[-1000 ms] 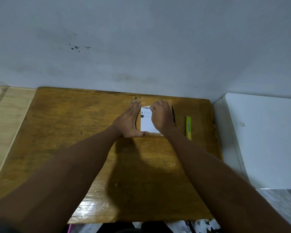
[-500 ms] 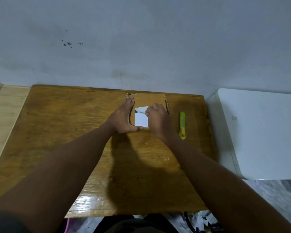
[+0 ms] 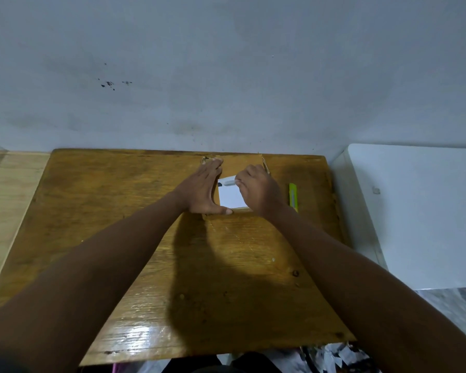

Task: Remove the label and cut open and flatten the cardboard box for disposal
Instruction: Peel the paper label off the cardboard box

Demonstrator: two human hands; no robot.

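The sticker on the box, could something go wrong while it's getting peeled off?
Maybe. The right hand pinches only the top edge of the white label, so it could tear and leave bits stuck. The left hand steadies the cardboard box from one side, so a hard pull might slide it toward the yellow cutter lying close by.

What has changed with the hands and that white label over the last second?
The right hand shifted from lying over the label to pinching its far edge, which now looks peeled up and folded toward the person. The left hand stayed flat, pressing the cardboard box down. The yellow-green cutter still lies untouched on the table.
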